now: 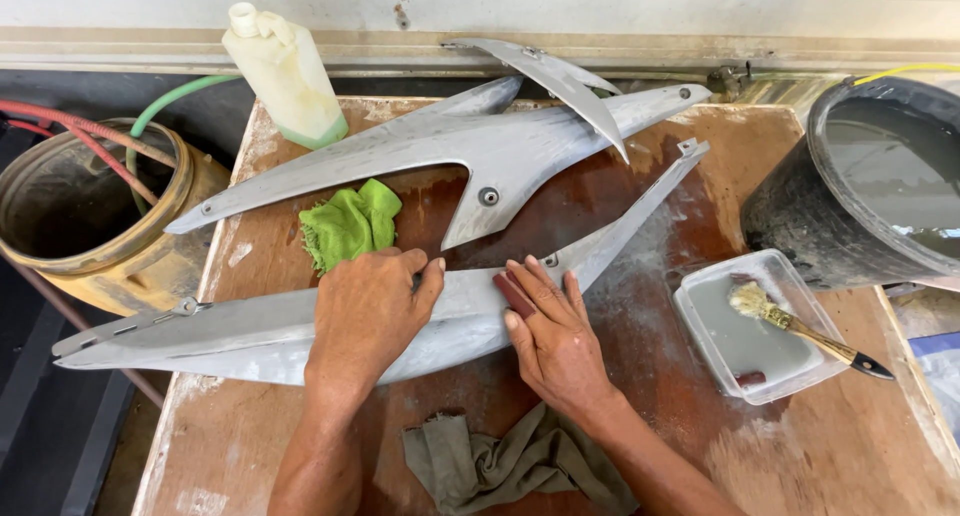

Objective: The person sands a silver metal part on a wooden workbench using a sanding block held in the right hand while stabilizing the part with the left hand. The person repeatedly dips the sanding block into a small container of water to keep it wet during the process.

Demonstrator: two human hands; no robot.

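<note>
Both hands lie on a long grey body panel [300, 326] across the wooden table [800, 456]. Left hand [365, 311] presses flat, fingers together. Right hand [552, 336] holds a small dark red sanding block [513, 294] against the panel.

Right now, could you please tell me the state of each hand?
Left hand: open, flat on the long grey plastic panel.
Right hand: presses a small dark red block against it.

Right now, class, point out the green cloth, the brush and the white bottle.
green cloth [350, 226], head view, middle of its crumpled folds.
brush [790, 323], head view, its wooden handle over the tray.
white bottle [287, 76], head view, middle of its body.
</note>
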